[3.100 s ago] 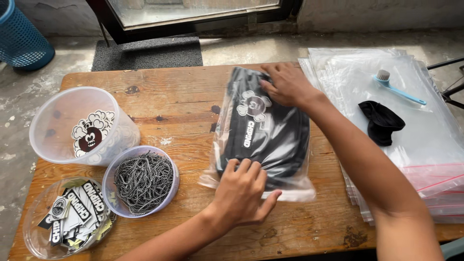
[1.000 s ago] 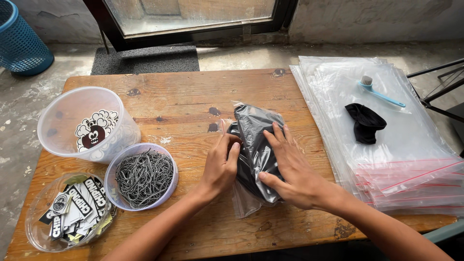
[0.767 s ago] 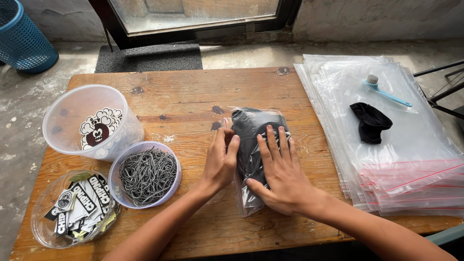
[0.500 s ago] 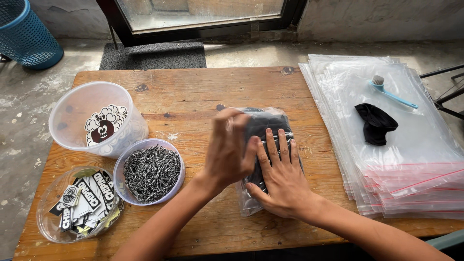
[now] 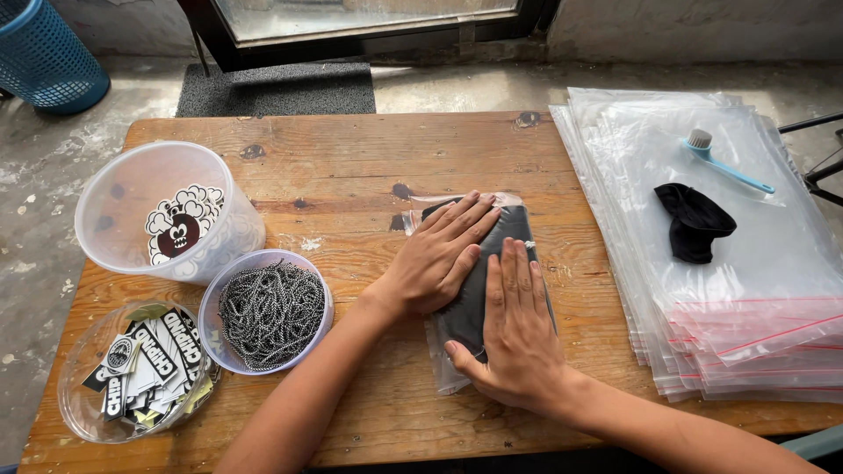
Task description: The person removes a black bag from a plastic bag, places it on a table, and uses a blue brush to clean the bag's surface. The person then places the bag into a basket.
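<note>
- Bagged garment (image 5: 492, 290): a dark folded cloth item sealed inside a clear plastic bag, lying flat near the middle of the worktop (image 5: 369, 158), a little right of centre. The plastic edge shows beyond the cloth at the top and at the lower left, where it is slightly wrinkled.
- Left hand (image 5: 439, 259): laid palm down, fingers spread and straight, across the upper left part of the packet. It grips nothing; it presses only.
- Right hand (image 5: 518, 329): likewise flat and fully open, fingers together, covering the lower right part of the packet, just beside the left hand.
- Judgement on method: even pressure from both palms, worked from the folded middle toward the bag's open edges, would drive air out and keep the fold square; pressing one-sidedly risks the plastic sliding on the wood.
- Surroundings: a stack of clear bags (image 5: 729, 290) with red strips lies to the right, carrying a black cloth piece (image 5: 694, 224) and a small blue brush (image 5: 724, 162).
- To the left stand a clear tub (image 5: 167, 211), a bowl of metal chains (image 5: 268, 312) and a dish of stickers (image 5: 132, 369).
</note>
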